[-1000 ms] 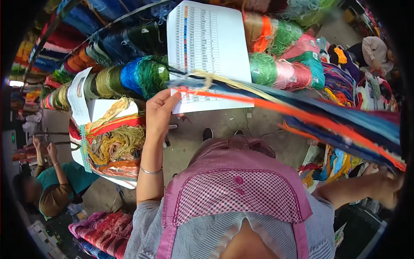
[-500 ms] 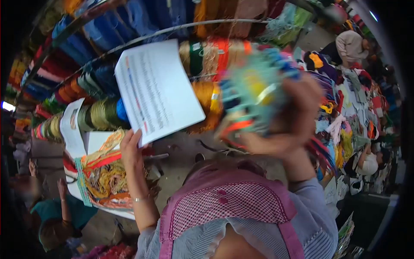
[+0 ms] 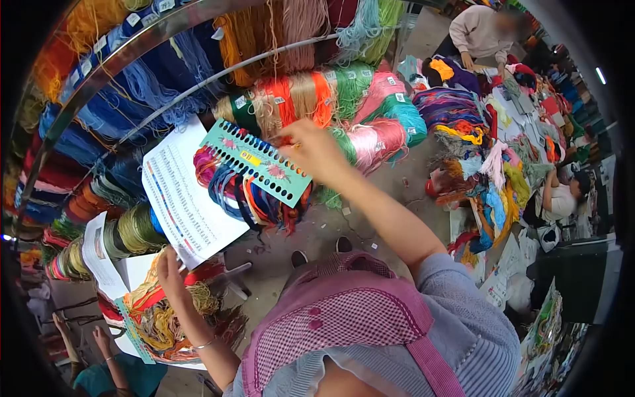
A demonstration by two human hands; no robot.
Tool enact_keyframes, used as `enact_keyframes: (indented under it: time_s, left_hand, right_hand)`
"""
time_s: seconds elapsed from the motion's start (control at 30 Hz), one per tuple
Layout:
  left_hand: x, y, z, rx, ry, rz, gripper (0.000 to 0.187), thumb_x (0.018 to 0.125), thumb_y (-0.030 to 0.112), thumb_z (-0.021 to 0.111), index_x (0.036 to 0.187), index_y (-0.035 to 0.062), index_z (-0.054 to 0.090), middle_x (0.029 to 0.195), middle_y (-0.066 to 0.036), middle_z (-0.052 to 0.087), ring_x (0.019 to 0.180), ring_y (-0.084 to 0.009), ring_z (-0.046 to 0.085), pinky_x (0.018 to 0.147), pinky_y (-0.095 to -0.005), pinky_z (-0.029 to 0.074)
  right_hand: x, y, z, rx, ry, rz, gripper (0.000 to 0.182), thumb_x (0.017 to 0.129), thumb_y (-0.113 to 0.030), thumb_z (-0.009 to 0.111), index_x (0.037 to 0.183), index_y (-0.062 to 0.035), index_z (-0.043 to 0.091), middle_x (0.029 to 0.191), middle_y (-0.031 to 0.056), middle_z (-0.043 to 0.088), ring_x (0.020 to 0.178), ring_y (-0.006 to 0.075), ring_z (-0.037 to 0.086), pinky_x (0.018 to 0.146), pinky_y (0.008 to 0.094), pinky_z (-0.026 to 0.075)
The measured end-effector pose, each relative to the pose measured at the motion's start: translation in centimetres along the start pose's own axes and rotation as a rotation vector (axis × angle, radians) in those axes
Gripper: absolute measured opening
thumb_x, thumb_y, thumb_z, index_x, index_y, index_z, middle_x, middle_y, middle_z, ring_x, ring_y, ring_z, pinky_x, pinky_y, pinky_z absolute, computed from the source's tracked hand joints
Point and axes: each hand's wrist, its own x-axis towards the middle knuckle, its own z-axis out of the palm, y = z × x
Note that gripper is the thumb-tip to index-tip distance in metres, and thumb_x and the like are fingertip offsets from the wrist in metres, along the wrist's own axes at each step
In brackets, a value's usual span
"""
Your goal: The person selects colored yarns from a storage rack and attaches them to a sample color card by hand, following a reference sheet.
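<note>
right hand (image 3: 316, 151) grips thread card (image 3: 256, 161) — left hand (image 3: 168, 270), sheet (image 3: 186, 196).

Right hand (image 3: 316, 153) raised — thread card (image 3: 258, 161) now held level (sheet (image 3: 188, 192) lowered)

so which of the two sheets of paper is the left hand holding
The left hand holds the printed chart sheet by its bottom edge; the other sheet sits lower left on the yarn bag, untouched.

teal hole-punched card (image 3: 259, 162) with pink flowers and a yellow label, hung with blue, orange, red threads (image 3: 246, 198); white sheet (image 3: 188, 192) with coloured column; pink gingham apron (image 3: 344, 317).
</note>
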Motion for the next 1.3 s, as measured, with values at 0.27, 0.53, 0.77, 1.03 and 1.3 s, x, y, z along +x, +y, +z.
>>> enact_keyframes:
  time_s: [0.27,0.53,0.77,1.03,1.3]
  left_hand:
    - [-3.0,5.7,4.6,0.024,-0.006,0.341,0.021,0.096,0.015,0.054,0.108,0.0014,0.065,0.088,-0.001,0.063,0.069,-0.0037,0.049,0.060,-0.0177,0.034]
    - [-6.0,8.2,10.7,-0.028,-0.154,0.263,0.019,0.096,0.011,0.055,0.107,-0.0001,0.065,0.082,-0.002,0.063,0.063,-0.0045,0.050,0.055,-0.0172,0.034]
    - [-6.0,12.2,16.5,0.040,-0.438,0.274,0.017,0.094,0.009,0.056,0.106,0.0002,0.065,0.083,-0.004,0.066,0.068,-0.0066,0.054,0.059,-0.0196,0.040]
    - [-1.3,13.0,32.8,0.186,-0.839,0.335,0.025,0.089,0.020,0.062,0.101,-0.0025,0.066,0.076,-0.003,0.064,0.068,-0.0064,0.056,0.062,-0.0231,0.045]
    - [1.2,10.4,41.1,-0.052,-0.953,-0.055,0.023,0.090,0.018,0.062,0.095,-0.0025,0.070,0.079,-0.003,0.067,0.069,-0.0094,0.058,0.063,-0.0234,0.044]
  right_hand:
    - [6.9,10.0,-2.6,-0.355,0.321,0.214,0.015,0.077,-0.018,0.069,0.075,-0.0028,0.069,0.075,0.0182,0.066,0.071,0.0337,0.067,0.067,0.0417,0.053]
    - [7.6,11.0,-1.6,-0.486,0.313,0.311,0.016,0.074,-0.020,0.070,0.075,-0.0043,0.069,0.075,0.0179,0.067,0.070,0.0362,0.066,0.068,0.0442,0.053]
    - [4.9,10.9,-3.6,-0.128,0.271,0.050,0.014,0.076,-0.007,0.070,0.073,-0.0023,0.057,0.070,0.0084,0.058,0.067,0.0198,0.063,0.060,0.0288,0.048]
    - [2.0,8.8,-6.6,0.896,0.010,0.534,0.006,0.091,-0.008,0.060,0.091,-0.0036,0.057,0.086,0.0095,0.067,0.074,0.0136,0.066,0.062,0.0239,0.052]
    - [2.7,9.6,-6.3,1.067,-0.057,0.678,0.019,0.093,-0.012,0.059,0.102,0.0043,0.060,0.086,0.0116,0.066,0.075,0.0186,0.068,0.071,0.0290,0.059]
